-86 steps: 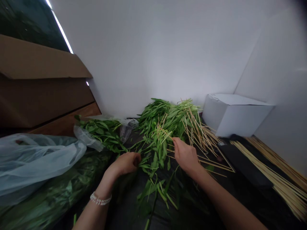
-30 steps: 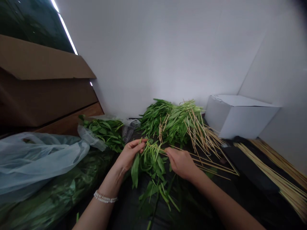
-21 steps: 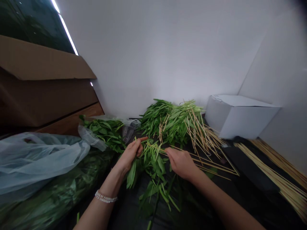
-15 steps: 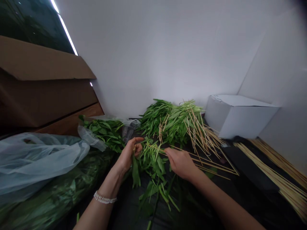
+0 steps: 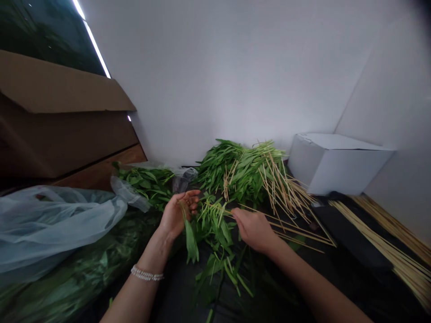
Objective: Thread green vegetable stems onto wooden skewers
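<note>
My left hand (image 5: 177, 211) holds a green leafy stem (image 5: 190, 233) between its curled fingers, palm turned up, the leaf hanging down. My right hand (image 5: 253, 229) is closed on a thin wooden skewer (image 5: 225, 211) threaded with a bunch of greens (image 5: 213, 222) that lies between the two hands. Behind them a heap of skewered greens (image 5: 249, 172) rests on the dark table, its sticks fanned out to the right.
A clear bag of loose greens (image 5: 144, 184) lies at the left, a larger pale plastic bag (image 5: 50, 224) nearer me. Cardboard boxes (image 5: 60, 121) stand at the far left, a white box (image 5: 333, 163) at the right. Bare skewers (image 5: 387, 246) lie along the right edge.
My left hand left the table, came up to the bunch and now has its palm turned up with one leafy stem. My right hand has stayed on the skewer.
</note>
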`<state>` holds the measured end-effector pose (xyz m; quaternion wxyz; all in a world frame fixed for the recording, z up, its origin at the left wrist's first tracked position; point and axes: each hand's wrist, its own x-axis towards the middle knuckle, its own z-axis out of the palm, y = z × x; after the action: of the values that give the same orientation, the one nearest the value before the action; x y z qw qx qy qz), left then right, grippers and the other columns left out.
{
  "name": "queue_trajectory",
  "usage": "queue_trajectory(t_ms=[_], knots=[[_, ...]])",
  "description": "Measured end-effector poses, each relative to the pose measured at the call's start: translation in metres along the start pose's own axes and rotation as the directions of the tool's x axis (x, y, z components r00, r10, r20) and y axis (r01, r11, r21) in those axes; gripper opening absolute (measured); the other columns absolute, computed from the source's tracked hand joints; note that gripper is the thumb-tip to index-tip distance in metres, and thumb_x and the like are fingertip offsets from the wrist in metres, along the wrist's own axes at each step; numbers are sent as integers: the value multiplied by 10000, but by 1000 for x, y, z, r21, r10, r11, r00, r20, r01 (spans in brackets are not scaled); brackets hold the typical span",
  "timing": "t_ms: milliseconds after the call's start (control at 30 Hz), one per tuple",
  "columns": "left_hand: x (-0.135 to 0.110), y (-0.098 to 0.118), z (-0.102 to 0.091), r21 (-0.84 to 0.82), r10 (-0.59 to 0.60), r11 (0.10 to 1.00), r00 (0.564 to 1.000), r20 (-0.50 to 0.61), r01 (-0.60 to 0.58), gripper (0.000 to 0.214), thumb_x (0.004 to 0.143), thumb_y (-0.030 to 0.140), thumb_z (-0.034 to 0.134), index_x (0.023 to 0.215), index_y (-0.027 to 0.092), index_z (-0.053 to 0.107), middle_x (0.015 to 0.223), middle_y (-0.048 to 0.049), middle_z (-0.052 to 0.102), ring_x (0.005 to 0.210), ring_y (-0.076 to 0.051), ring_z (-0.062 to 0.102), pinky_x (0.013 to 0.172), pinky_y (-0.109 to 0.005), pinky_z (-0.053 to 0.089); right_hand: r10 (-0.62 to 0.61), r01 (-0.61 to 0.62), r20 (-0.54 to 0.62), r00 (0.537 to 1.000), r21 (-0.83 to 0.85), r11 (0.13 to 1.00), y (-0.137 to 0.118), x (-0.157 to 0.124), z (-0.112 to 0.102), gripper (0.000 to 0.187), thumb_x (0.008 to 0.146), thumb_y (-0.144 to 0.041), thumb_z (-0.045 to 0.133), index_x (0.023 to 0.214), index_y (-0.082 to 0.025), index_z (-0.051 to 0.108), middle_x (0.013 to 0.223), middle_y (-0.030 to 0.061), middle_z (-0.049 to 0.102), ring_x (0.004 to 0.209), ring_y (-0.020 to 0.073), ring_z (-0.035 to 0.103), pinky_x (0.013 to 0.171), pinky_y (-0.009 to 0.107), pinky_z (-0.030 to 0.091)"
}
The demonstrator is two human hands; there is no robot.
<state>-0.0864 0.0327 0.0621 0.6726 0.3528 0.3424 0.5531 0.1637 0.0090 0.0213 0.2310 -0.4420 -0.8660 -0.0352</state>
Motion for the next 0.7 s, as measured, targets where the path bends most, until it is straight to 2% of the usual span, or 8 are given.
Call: queue_trajectory(t_ms=[100, 167, 333, 433, 533, 567, 633, 700], knots=[[3, -4, 0, 112, 7, 994, 995, -104, 4, 455, 831, 523, 483, 925, 135, 702, 853, -76, 663, 703, -161, 567, 624, -260, 438, 0, 1, 6, 1000, -5, 1000, -1, 0, -1, 247, 971, -192, 329, 1008, -189, 573, 847, 18, 670, 747, 149, 619, 616, 258, 315], [6, -9, -1, 205, 29, 979, 985, -170, 6, 516, 828, 602, 482, 859, 138, 707, 815, -73, 682, 719, -168, 585, 656, -263, 435, 0, 0, 8, 1000, -6, 1000, 0, 0, -1, 249, 971, -193, 326, 1004, -191, 573, 855, 18, 671, 756, 149, 620, 618, 257, 316], [9, -15, -5, 320, 58, 947, 988, -145, -9, 597, 787, 691, 465, 816, 143, 702, 734, -75, 688, 696, -192, 595, 689, -289, 431, 8, -8, 10, 1000, -21, 1000, 1, 0, 1, 252, 971, -200, 325, 1005, -192, 575, 844, 20, 670, 748, 149, 617, 614, 255, 316], [9, -11, -13, 579, 182, 811, 975, -124, -78, 426, 779, 547, 555, 871, 161, 711, 763, -68, 703, 733, -213, 597, 689, -285, 415, 17, -16, 13, 1000, -26, 1000, 2, 0, 0, 251, 968, -198, 331, 1015, -190, 577, 843, 23, 672, 740, 148, 615, 606, 256, 317], [9, -3, -27, 808, 379, 580, 913, -152, -106, 178, 708, 287, 633, 845, 219, 723, 697, -30, 683, 716, -210, 584, 632, -255, 377, 20, -19, 24, 1000, -30, 999, 1, 1, -2, 247, 966, -195, 335, 1015, -189, 577, 843, 24, 673, 747, 150, 616, 610, 256, 322], [9, 0, -32, 832, 410, 546, 897, -165, -96, 163, 682, 223, 629, 812, 233, 725, 669, -21, 672, 677, -201, 574, 596, -247, 361, 19, -18, 30, 999, -33, 999, 1, 1, -2, 246, 966, -195, 336, 1012, -189, 577, 844, 25, 673, 751, 151, 617, 611, 255, 324], [9, 5, -39, 810, 351, 584, 917, -190, -55, 178, 656, 168, 607, 779, 225, 721, 641, -10, 664, 541, -163, 523, 513, -236, 320, 17, -16, 40, 999, -40, 999, 1, 1, -2, 243, 966, -196, 336, 1010, -189, 575, 849, 26, 675, 757, 152, 619, 612, 255, 325], [8, 9, -40, 729, 199, 684, 963, -185, -1, 192, 681, 208, 599, 836, 191, 712, 661, -16, 682, 423, -117, 442, 442, -223, 272, 19, -17, 47, 999, -46, 999, 1, 1, -2, 243, 967, -196, 335, 1014, -190, 573, 852, 26, 676, 753, 151, 619, 609, 254, 323]])
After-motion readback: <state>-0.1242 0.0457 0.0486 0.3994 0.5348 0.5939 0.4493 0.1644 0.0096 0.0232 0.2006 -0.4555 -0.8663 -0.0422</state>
